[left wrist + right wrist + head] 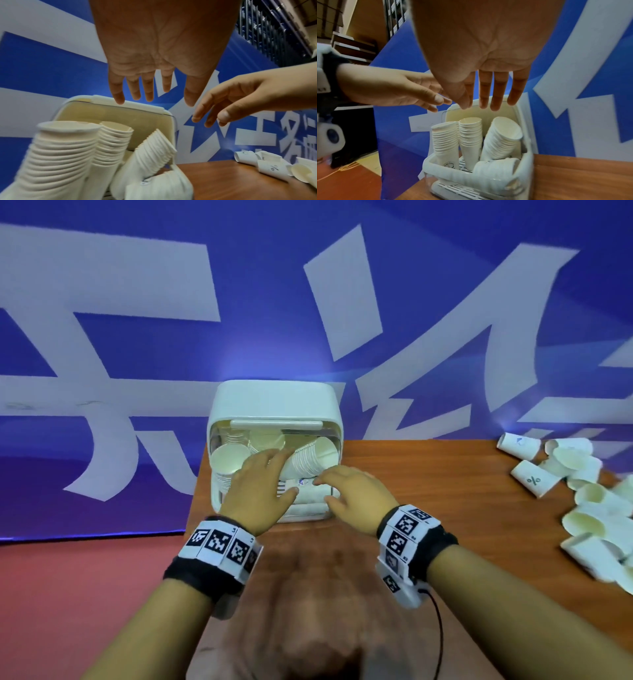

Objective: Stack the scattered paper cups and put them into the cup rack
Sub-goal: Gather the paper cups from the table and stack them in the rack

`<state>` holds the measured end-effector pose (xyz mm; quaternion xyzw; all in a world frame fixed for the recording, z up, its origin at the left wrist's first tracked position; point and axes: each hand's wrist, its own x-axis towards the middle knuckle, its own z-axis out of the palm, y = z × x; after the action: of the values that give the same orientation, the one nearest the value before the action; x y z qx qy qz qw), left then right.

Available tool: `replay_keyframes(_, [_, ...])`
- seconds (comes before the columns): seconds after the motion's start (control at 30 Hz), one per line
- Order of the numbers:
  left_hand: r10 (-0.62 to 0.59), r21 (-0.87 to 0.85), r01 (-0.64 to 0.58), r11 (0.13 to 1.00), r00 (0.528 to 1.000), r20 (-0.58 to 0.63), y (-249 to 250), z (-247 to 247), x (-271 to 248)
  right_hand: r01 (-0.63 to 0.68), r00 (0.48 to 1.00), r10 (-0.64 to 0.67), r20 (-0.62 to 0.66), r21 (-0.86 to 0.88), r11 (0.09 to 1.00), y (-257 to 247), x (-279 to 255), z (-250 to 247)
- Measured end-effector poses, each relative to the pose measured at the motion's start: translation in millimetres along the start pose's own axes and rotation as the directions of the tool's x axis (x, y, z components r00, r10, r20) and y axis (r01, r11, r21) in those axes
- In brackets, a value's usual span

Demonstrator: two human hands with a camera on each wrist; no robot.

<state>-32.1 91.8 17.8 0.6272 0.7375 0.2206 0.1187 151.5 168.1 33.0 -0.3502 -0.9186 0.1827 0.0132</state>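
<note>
While both hands (pixel 260 491) (pixel 352 491) hover with fingers (pixel 118 94) spread (holding nothing), a nudge could topple the leaning stack (pixel 501 140) in the rack (pixel 443 171).

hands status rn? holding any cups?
Left hand: open, holding nothing, over the rack.
Right hand: open, holding nothing.

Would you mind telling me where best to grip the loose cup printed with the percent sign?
Probably round the mid-wall of the percent-sign cup, from above: it lies on its side on the table, wall upward, other cups crowding its right.
</note>
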Motion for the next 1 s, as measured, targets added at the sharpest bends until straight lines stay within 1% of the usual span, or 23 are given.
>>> replay_keyframes(0.07, [0.029, -0.025, -0.028, 0.999, 0.999, 0.020, 28.2, 13.0, -1.1, -0.021, 1.000, 0.022, -0.019, 0.019, 1.000, 21.5, -21.5, -8.1])
replay_keyframes(0.17, [0.031, -0.020, -0.030, 0.999, 0.999, 0.043, 72.0, 33.8, -4.3, -0.020, 1.000, 0.020, -0.023, 0.027, 0.999, 56.6, -55.9, -21.2])
replay_keyframes(0.3, [0.033, -0.024, -0.033, 0.999, 0.999, 0.000, 141.7, 62.0, -13.0, -0.004, 0.999, 0.005, -0.048, 0.019, 1.000, 110.7, -111.9, -38.8])
replay_keyframes(0.4, [0.025, -0.057, -0.025, 0.998, 1.000, -0.004, 194.6, 85.4, -18.5, -0.013, 0.998, 0.016, -0.059, 0.041, 0.999, 152.3, -158.0, -53.2])
replay_keyframes(0.5, [0.034, -0.047, -0.032, 0.998, 0.998, 0.049, 236.6, 110.2, -23.4, -0.058, 0.997, 0.061, -0.051, 0.047, 0.997, 188.4, -195.4, -62.4])
replay_keyframes(0.6, [0.017, -0.051, -0.012, 0.999, 0.994, 0.104, 267.7, 129.3, -26.4, -0.114, 0.993, 0.115, -0.021, 0.051, 0.992, 218.9, -218.8, -65.9])
replay_keyframes(0.73, [0.066, -0.058, -0.059, 0.997, 0.989, 0.129, 294.9, 145.0, -12.3, -0.200, 0.977, 0.206, -0.049, 0.097, 0.975, 251.6, -235.2, -68.3])
replay_keyframes(0.83, [0.074, -0.104, -0.058, 0.993, 0.986, 0.152, 308.9, 159.2, 0.3, -0.248, 0.963, 0.260, -0.067, 0.152, 0.957, 271.5, -248.0, -66.1])
replay_keyframes(0.9, [0.078, -0.120, -0.055, 0.991, 0.978, 0.192, 321.7, 173.0, 7.7, -0.265, 0.956, 0.282, -0.077, 0.177, 0.948, 287.5, -255.3, -65.2])
replay_keyframes(1.0, [0.094, -0.103, -0.070, 0.992, 0.965, 0.246, 345.3, 193.3, 12.6, -0.271, 0.955, 0.288, -0.066, 0.191, 0.943, 314.3, -266.0, -65.1])
